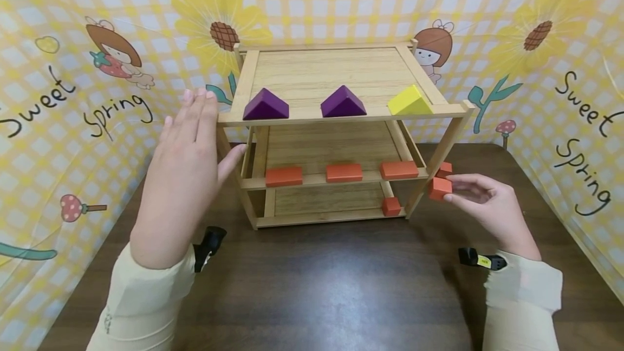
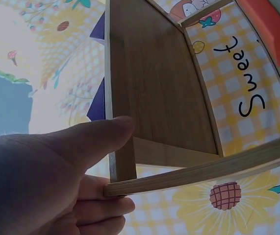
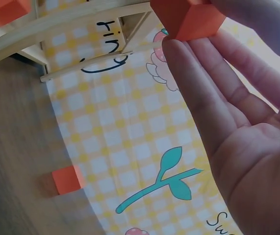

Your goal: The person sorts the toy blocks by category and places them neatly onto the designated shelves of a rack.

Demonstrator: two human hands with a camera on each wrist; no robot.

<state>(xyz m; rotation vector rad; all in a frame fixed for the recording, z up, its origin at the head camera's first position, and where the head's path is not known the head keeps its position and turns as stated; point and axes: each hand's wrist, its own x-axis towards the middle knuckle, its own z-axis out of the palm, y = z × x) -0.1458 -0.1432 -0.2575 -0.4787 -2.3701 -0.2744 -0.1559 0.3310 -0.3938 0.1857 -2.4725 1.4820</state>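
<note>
In the head view, my right hand pinches a red cube between thumb and fingertips beside the rack's right front post. The right wrist view shows the held cube at the top. My left hand touches the left front corner of the wooden rack, its fingers straight along the outer side and its thumb across the front. Another red cube lies on the table behind the held one. Three red rectangular blocks line the middle shelf's front edge; a red cube sits at the bottom shelf's right.
Along the top shelf's front edge stand two purple triangular blocks and a yellow triangular block. The dark brown table carries the rack. A yellow checked cloth surrounds the back and both sides.
</note>
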